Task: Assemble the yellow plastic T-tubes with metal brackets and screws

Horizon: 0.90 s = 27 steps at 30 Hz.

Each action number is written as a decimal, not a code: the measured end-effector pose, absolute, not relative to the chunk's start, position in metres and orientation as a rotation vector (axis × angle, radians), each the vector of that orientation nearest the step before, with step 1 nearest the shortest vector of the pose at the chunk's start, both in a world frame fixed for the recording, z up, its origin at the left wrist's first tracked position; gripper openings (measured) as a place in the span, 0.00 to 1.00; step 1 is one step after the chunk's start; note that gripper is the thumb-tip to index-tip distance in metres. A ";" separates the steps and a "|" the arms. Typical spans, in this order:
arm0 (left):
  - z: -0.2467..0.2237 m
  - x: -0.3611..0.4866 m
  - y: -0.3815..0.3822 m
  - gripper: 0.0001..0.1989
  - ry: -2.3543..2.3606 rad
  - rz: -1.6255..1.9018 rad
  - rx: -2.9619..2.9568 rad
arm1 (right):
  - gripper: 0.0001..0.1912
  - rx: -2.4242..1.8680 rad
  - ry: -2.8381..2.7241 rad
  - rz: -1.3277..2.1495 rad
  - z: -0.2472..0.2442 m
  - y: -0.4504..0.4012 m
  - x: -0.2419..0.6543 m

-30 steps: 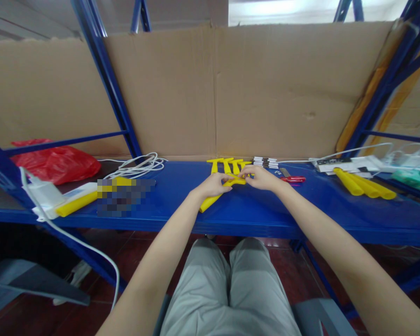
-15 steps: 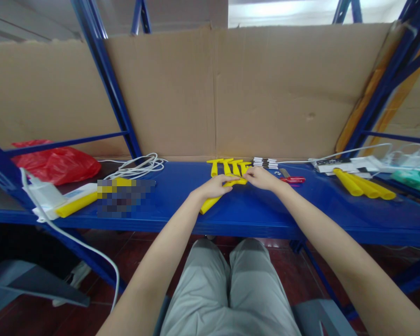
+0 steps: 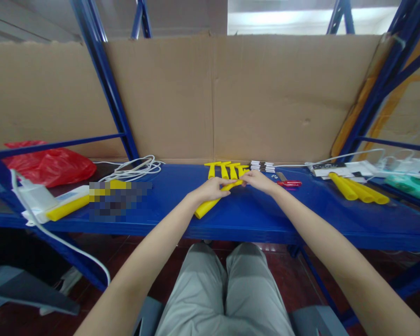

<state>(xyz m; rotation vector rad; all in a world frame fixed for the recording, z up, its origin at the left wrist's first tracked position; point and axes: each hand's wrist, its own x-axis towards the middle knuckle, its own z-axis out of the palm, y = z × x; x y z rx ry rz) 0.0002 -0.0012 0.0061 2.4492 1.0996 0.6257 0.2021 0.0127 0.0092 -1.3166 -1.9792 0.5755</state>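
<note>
A yellow tapered tube (image 3: 207, 208) lies slantwise over the blue shelf, its wide end toward me. My left hand (image 3: 211, 189) is closed around its middle. At the narrow far end, my right hand (image 3: 257, 180) pinches the tip; my fingers hide that part. Just beyond both hands stands a row of several yellow T-shaped pieces (image 3: 212, 171). A stack of small black-and-white pieces (image 3: 262, 166) sits behind my right hand. To its right lies a red-handled tool (image 3: 290, 183), too small to name exactly.
Several yellow tubes (image 3: 357, 190) and white packets (image 3: 327, 169) lie at right. On the left are a red plastic bag (image 3: 52, 163), coiled white cable (image 3: 136, 169), a white power strip (image 3: 42, 210) and a blurred-out object. Cardboard (image 3: 168, 102) walls the back.
The camera view has shifted slightly. The yellow tube now lies straighter between my hands, with more of its narrow part showing. Both hands still hold it.
</note>
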 end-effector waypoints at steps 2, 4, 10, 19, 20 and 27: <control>0.008 0.004 -0.002 0.28 1.155 0.613 2.436 | 0.14 -1.305 -1.917 0.621 0.009 0.012 0.202; 0.009 0.010 -0.002 0.29 1.214 0.625 2.449 | 0.14 -1.306 -1.846 0.650 0.008 0.014 0.202; 0.005 0.026 -0.009 0.29 1.398 0.737 2.414 | 0.14 -1.286 -1.723 0.700 0.007 0.016 0.202; 0.018 0.023 0.001 0.28 1.172 1.046 2.157 | 0.23 -1.109 -1.717 0.731 0.012 0.018 0.213; 0.019 0.022 0.005 0.29 1.110 1.078 2.078 | 0.22 -1.118 -1.722 0.714 0.011 0.020 0.215; 0.024 0.019 0.023 0.33 0.918 1.224 1.666 | 0.10 -1.213 -1.881 0.504 0.000 0.031 0.224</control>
